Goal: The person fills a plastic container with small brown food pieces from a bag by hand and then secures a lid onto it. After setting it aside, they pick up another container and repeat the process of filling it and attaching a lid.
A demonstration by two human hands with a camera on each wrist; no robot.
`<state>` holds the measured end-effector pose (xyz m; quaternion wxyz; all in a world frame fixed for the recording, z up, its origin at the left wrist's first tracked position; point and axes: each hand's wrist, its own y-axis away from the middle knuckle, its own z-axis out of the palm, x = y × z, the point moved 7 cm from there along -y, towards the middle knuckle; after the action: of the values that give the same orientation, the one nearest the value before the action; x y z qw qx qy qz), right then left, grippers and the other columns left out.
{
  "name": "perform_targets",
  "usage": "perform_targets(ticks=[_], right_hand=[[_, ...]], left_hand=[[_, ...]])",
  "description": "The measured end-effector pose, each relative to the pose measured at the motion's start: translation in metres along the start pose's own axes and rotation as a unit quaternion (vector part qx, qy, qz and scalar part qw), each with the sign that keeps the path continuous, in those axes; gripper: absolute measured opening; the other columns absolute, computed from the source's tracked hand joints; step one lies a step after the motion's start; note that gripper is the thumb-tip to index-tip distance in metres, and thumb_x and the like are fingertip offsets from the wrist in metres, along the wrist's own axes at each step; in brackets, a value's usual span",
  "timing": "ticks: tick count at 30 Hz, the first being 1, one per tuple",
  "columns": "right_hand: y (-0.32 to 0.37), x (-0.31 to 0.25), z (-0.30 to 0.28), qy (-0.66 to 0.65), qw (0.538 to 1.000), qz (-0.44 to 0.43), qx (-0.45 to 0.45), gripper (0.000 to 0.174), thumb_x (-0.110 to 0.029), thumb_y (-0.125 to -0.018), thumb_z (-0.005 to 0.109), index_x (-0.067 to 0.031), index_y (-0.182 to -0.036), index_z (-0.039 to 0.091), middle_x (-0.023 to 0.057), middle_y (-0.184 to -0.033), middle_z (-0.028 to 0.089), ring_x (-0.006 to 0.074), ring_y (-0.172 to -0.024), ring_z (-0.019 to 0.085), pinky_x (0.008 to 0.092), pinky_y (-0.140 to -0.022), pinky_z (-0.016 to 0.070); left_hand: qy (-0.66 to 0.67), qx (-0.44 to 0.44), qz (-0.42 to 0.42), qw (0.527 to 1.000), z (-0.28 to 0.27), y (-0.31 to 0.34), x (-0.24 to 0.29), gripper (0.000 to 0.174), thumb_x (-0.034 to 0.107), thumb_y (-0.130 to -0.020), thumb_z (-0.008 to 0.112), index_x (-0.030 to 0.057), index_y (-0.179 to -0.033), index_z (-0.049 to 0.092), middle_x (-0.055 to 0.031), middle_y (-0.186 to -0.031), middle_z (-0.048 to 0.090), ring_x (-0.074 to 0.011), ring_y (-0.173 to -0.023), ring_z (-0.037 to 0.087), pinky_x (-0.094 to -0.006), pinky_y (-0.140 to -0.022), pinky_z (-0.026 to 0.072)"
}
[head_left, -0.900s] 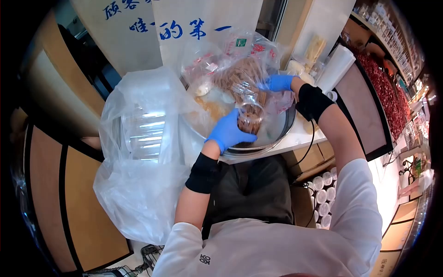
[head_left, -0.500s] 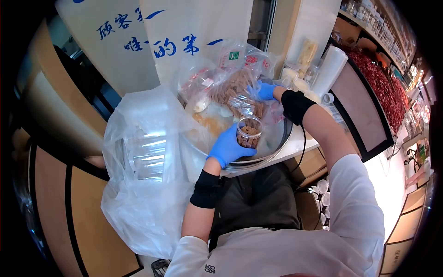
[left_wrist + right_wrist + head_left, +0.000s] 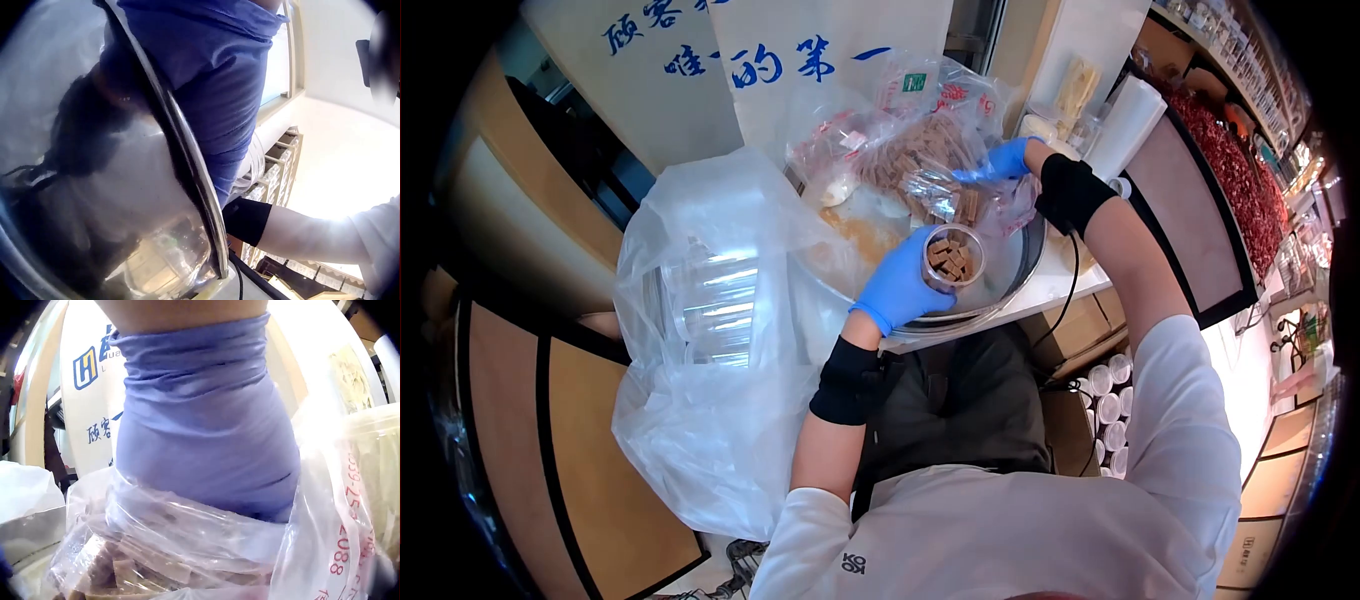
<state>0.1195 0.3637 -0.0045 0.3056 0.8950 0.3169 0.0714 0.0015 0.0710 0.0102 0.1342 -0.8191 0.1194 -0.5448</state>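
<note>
My left hand [image 3: 900, 282], in a blue glove, grips a clear plastic cup [image 3: 953, 283] around its side. The cup's mouth faces up toward the head camera, and small brown blocks show inside. Beyond it lies a clear plastic bag [image 3: 840, 140] with red print, holding many brown pieces [image 3: 920, 150]. My right hand [image 3: 1003, 160], gloved too, reaches into the right side of this bag. Film and brown pieces cover its fingers in the right wrist view, so I cannot tell what they hold. Both bag and cup are over a wide round metal tray [image 3: 1030, 262].
A large translucent bag [image 3: 700, 430] with stacked clear cups [image 3: 718, 300] stands to the left. At the back right are a white roll [image 3: 1125, 125] and clear containers. Lidded tubs [image 3: 1108, 408] sit low on the right, and a black cable [image 3: 1072, 300] hangs from my right wrist.
The cup in my left hand has tipped toward me, so its opening and brown blocks show more plainly. My right hand stays at the bag, shifting slightly. The head view has swayed.
</note>
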Motion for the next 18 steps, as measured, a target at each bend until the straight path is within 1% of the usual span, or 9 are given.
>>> perform_targets(ticks=[1,2,4,8,10,13,14,16,18], right_hand=[[0.011,-0.007,-0.005,0.004,0.999,0.004,0.035,0.106,-0.089,-0.075,0.044,-0.0002,-0.131,0.058,0.0156,-0.125,0.062,0.0272,-0.106,0.061,0.0390,-0.094,0.0470],[0.021,-0.015,-0.006,0.002,0.999,0.002,0.033,0.106,-0.089,-0.075,0.044,-0.0002,-0.131,0.058,0.0156,-0.125,0.062,0.0272,-0.106,0.061,0.0390,-0.094,0.0470],[0.040,-0.031,-0.004,-0.085,0.996,-0.015,0.002,0.089,-0.077,-0.083,0.051,-0.0045,-0.134,0.056,0.0135,-0.128,0.059,0.0255,-0.106,0.057,0.0377,-0.097,0.0446],[0.040,-0.030,0.001,-0.052,0.998,0.005,-0.026,0.096,-0.082,-0.081,0.046,0.0001,-0.129,0.059,0.0137,-0.122,0.064,0.0253,-0.107,0.061,0.0381,-0.092,0.0468],[0.029,-0.028,0.006,-0.110,0.993,-0.036,-0.001,0.093,-0.080,-0.082,0.046,-0.0011,-0.131,0.058,0.0138,-0.124,0.063,0.0253,-0.112,0.059,0.0375,-0.093,0.0461],[0.038,-0.033,-0.003,-0.061,0.996,-0.060,0.010,0.091,-0.078,-0.083,0.047,-0.0034,-0.134,0.056,0.0141,-0.128,0.061,0.0257,-0.115,0.056,0.0375,-0.096,0.0445],[0.045,-0.039,-0.007,-0.062,0.996,-0.060,0.011,0.091,-0.078,-0.083,0.047,-0.0034,-0.134,0.056,0.0141,-0.128,0.061,0.0257,-0.115,0.056,0.0375,-0.096,0.0445],[0.060,-0.045,-0.008,-0.022,0.999,-0.008,0.024,0.095,-0.080,-0.081,0.048,-0.0051,-0.139,0.051,0.0135,-0.135,0.057,0.0260,-0.119,0.055,0.0384,-0.100,0.0417],[0.060,-0.045,-0.004,-0.077,0.996,-0.035,0.042,0.097,-0.080,-0.079,0.050,-0.0063,-0.142,0.047,0.0134,-0.139,0.053,0.0264,-0.120,0.054,0.0386,-0.103,0.0400]], left_hand=[[-0.017,0.013,0.024,0.999,-0.001,0.000,-0.001,0.081,0.016,-0.059,0.085,0.0072,-0.132,0.051,-0.0133,-0.119,0.062,-0.0283,-0.112,0.061,-0.0354,-0.098,0.0473],[-0.018,0.012,0.022,1.000,0.000,0.000,-0.003,0.081,0.016,-0.059,0.085,0.0072,-0.132,0.051,-0.0133,-0.119,0.062,-0.0283,-0.112,0.061,-0.0354,-0.098,0.0473],[-0.059,0.062,0.058,0.995,-0.003,0.003,0.002,0.077,0.011,-0.062,0.082,0.0090,-0.132,0.050,-0.0142,-0.124,0.060,-0.0307,-0.116,0.058,-0.0370,-0.100,0.0462],[-0.061,0.051,0.078,0.994,0.000,0.002,0.003,0.074,0.007,-0.065,0.081,0.0097,-0.132,0.050,-0.0141,-0.127,0.058,-0.0314,-0.119,0.056,-0.0380,-0.102,0.0452],[-0.061,0.012,0.055,0.997,0.004,0.001,0.002,0.073,0.007,-0.064,0.081,0.0095,-0.131,0.051,-0.0134,-0.126,0.059,-0.0310,-0.118,0.057,-0.0374,-0.102,0.0454],[-0.057,-0.003,0.084,0.995,0.007,-0.001,0.005,0.067,0.004,-0.066,0.078,0.0101,-0.128,0.052,-0.0163,-0.122,0.058,-0.0354,-0.115,0.057,-0.0391,-0.099,0.0467],[-0.058,-0.003,0.084,0.995,0.008,-0.002,0.005,0.067,0.004,-0.066,0.078,0.0101,-0.128,0.052,-0.0163,-0.122,0.058,-0.0354,-0.115,0.057,-0.0391,-0.099,0.0467],[-0.045,-0.006,0.090,0.995,0.010,0.000,0.006,0.065,0.004,-0.066,0.078,0.0101,-0.127,0.053,-0.0161,-0.123,0.058,-0.0352,-0.114,0.057,-0.0387,-0.099,0.0469],[-0.051,-0.009,0.086,0.995,0.009,-0.001,0.006,0.068,0.007,-0.066,0.080,0.0093,-0.128,0.053,-0.0146,-0.125,0.059,-0.0321,-0.115,0.058,-0.0372,-0.099,0.0467]])
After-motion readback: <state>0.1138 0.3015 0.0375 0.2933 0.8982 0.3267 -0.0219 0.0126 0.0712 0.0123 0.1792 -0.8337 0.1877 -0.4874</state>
